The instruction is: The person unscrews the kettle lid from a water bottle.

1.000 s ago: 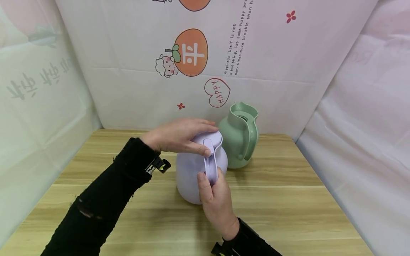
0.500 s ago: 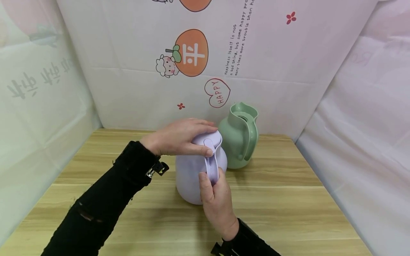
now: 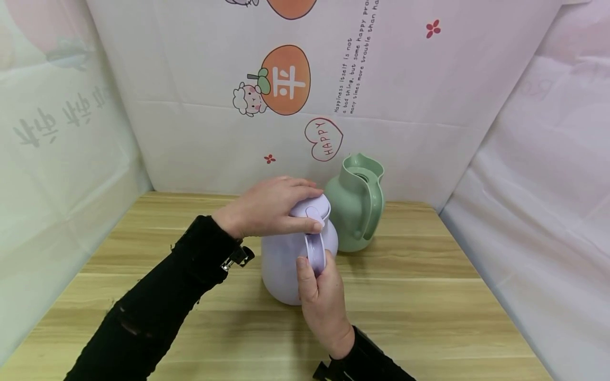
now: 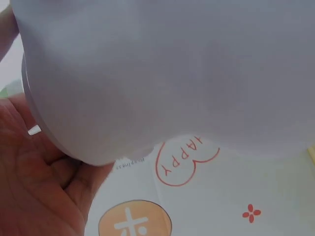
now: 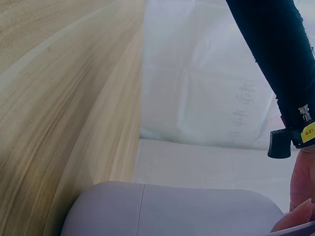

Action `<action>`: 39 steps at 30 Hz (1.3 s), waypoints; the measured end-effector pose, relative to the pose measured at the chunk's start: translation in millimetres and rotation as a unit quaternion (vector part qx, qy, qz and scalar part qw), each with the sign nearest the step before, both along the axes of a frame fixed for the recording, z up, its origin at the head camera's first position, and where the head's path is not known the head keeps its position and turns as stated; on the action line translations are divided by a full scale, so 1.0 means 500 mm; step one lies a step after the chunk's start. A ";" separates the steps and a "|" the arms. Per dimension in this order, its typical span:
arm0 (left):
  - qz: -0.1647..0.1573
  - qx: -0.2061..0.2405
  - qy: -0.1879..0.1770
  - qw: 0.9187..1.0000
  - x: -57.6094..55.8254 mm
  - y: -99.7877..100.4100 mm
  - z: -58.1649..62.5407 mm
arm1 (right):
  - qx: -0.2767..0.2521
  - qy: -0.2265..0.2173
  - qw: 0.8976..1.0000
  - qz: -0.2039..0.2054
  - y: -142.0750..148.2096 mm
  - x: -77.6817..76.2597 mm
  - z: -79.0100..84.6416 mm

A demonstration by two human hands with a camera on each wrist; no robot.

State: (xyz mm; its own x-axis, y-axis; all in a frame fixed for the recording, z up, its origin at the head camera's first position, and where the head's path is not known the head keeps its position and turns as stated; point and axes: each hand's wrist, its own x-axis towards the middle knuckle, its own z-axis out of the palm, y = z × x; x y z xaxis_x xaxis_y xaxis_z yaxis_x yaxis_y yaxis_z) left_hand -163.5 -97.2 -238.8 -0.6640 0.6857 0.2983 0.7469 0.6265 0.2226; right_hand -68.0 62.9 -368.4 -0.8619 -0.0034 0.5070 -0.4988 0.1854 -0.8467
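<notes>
A pale purple thermal jug [image 3: 281, 272] stands upright on the wooden table. Its lid [image 3: 312, 204], with a small oval tab, sits in the top. From the left side my left hand [image 3: 267, 206] grips this lid, its thumb across the tab and its fingers over the far edge. My right hand [image 3: 325, 304] holds the jug's handle [image 3: 316, 254], thumb on the near side. In the left wrist view the jug's body [image 4: 162, 69] fills the upper part, with the left palm [image 4: 29, 177] at its rim.
A green jug [image 3: 350, 211] with an uncovered mouth stands close behind on the right, its handle turned toward me. Printed white cloth [image 3: 200, 137] hangs behind the wooden table [image 3: 405, 296] and along both sides.
The left hand has turned the lid slightly, its thumb and the tab shifting a little to the right. The right hand keeps its grip, and the jug's body stays in place.
</notes>
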 end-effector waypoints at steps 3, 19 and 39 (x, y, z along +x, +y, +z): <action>0.019 -0.004 0.005 1.000 0.006 0.006 0.002 | 0.005 0.006 1.000 -0.004 0.000 -0.002 -0.002; 0.143 -0.037 0.080 0.986 0.043 0.052 0.008 | 0.013 0.025 1.000 -0.012 -0.006 0.002 -0.003; 0.168 -0.008 0.089 0.982 0.050 0.051 -0.006 | 0.016 0.031 0.999 -0.008 -0.010 0.005 -0.003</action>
